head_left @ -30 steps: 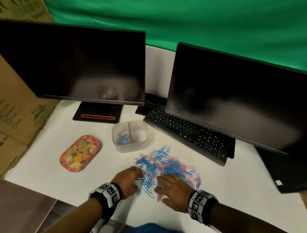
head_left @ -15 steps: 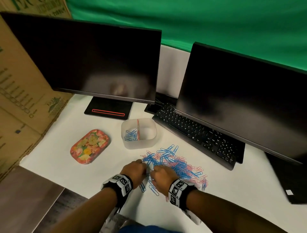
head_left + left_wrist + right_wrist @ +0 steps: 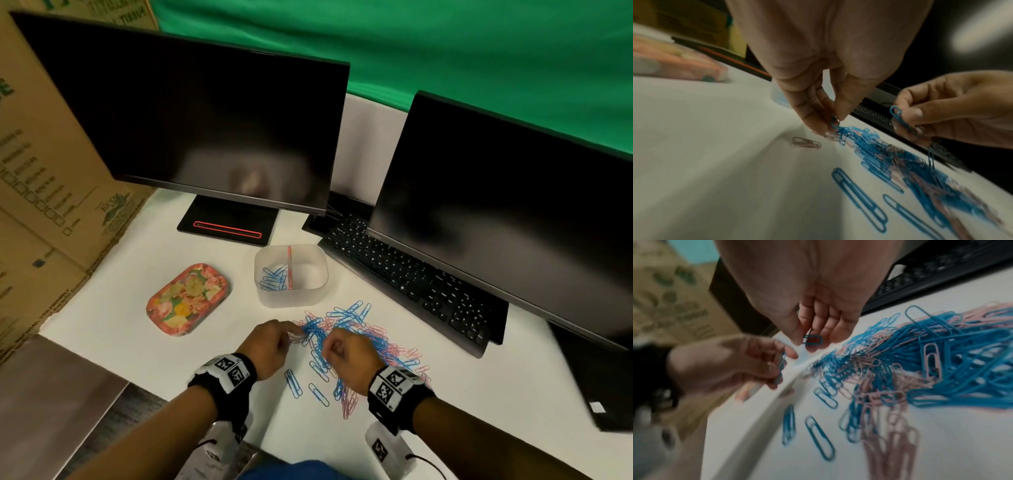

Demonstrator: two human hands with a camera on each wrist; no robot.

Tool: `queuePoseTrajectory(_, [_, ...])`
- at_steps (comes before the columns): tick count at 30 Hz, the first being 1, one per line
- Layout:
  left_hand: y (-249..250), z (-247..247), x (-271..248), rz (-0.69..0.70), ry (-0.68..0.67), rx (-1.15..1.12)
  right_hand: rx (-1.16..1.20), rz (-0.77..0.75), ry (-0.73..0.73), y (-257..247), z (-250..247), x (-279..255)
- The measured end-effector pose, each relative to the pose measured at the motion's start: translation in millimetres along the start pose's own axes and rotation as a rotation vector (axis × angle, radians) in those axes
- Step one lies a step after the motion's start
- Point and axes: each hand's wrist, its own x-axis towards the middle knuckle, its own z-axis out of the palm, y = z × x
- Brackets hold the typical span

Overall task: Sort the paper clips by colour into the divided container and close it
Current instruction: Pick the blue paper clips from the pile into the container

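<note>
My left hand [image 3: 270,346] at 7 o'clock of paper clip pile [image 3: 356,337], thumb and fingers pinching blue paper clip [image 3: 834,123] at pile edge. My right hand [image 3: 349,359] over pile, fingertips pinching blue clips [image 3: 900,118]. Divided container [image 3: 291,274] at 12 o'clock, open, blue clips in left compartment. Floral lid [image 3: 186,298] at 10 o'clock.
</note>
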Motion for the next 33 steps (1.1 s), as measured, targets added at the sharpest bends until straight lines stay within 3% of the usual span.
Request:
queuePoseTrajectory(4, [-8,-2,-4,-0.138,-0.028,-0.327,0.342,0.145,-0.044,-4,-10,7])
queuePoseTrajectory(7, [-8,-2,-5,-0.248,-0.033,-0.621,0.491,0.256,-0.140,-14,-16,8])
queuePoseTrajectory(9, [-3,-3,-6,-0.276,-0.050,-0.700,0.517,0.314,-0.202,-18,-15,5])
queuePoseTrajectory(11, [-2,-2,-9,-0.214,-0.110,-0.538,0.326,0.315,-0.262,-16,-10,2])
queuePoseTrajectory(15, [-11,7,-16,0.088,-0.304,0.257,-0.368,0.085,-0.366,-1,7,-11])
queuePoseTrajectory(18, [-11,12,-18,0.189,-0.344,0.486,-0.651,-0.019,-0.396,6,18,-19])
queuePoseTrajectory(23, [-2,15,-18,0.211,-0.326,0.568,-0.794,0.022,-0.354,-1,35,-12])
queuePoseTrajectory(27, [-4,15,-18,0.190,-0.318,0.527,-0.703,0.116,-0.360,-7,33,-4])
queuePoseTrajectory(30, [-2,10,-19,0.128,-0.229,0.346,-0.492,0.168,-0.315,-12,23,2])
queuePoseTrajectory(33, [0,-8,-14,-0.031,-0.070,0.015,-0.235,0.226,-0.213,-26,6,16])
